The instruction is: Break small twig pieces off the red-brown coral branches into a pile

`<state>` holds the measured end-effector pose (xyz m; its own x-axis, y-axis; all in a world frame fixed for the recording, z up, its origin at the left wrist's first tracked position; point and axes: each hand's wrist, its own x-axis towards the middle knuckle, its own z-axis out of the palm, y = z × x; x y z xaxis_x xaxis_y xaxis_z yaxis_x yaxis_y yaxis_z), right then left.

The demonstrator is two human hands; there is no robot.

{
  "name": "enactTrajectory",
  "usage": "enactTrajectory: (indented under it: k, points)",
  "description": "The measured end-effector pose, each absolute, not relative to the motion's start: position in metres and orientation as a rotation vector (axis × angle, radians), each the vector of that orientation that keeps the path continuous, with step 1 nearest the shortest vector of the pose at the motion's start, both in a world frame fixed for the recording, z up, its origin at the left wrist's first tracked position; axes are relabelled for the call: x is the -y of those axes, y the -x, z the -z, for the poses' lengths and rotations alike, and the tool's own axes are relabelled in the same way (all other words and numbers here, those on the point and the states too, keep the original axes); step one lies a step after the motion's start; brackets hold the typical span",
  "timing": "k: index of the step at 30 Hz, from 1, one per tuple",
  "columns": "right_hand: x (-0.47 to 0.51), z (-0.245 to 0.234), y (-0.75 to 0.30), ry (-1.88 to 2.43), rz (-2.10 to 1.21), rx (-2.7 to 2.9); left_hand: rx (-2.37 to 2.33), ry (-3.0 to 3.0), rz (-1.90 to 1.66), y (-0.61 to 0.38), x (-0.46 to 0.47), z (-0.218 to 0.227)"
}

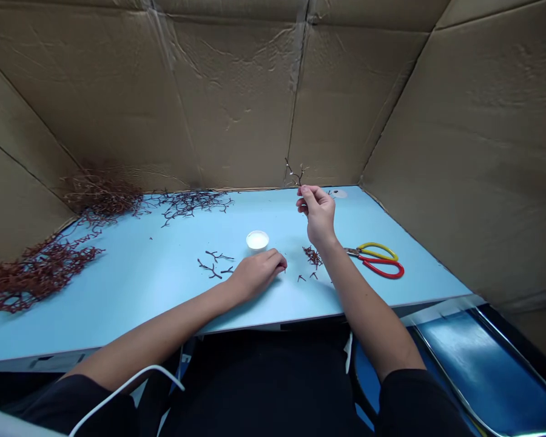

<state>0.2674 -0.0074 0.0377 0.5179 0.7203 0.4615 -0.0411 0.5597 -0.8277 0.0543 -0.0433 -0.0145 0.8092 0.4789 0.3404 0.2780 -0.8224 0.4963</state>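
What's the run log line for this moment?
Right hand: holds branched twig | left hand: rests on blue table | nearby: white cup, red-yellow scissors

Thin forked sprig [295, 175] of dark reddish-brown, dry-looking branchlets, upright in the pinch of the raised right grip [316, 213], tips fanning upward. Lower on the pale blue desk [136, 273], beside the curled, resting left grip [257, 275], several short twig pieces [213, 264], loose and slightly apart. Just below the right grip, a small tangled clump [312, 256] of matching reddish bits.
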Motion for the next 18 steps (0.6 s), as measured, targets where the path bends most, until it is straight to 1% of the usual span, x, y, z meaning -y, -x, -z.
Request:
enactTrajectory:
  k: [7,12,15,18]
  points:
    - [0.015,-0.039,-0.258,0.842,-0.555,0.970,-0.457,-1.840,-0.800,-0.055,0.047,-0.010]
    - [0.016,-0.040,-0.257,0.890,-0.563,0.981,-0.492,-1.655,-0.930,-0.049,0.029,-0.021]
    - [0.016,-0.040,-0.258,0.905,-0.549,0.951,-0.674,-1.732,-1.131,-0.033,-0.020,-0.038]
    - [0.015,-0.040,-0.260,0.916,-0.546,0.917,-1.054,-1.693,-1.343,0.001,-0.088,-0.066]
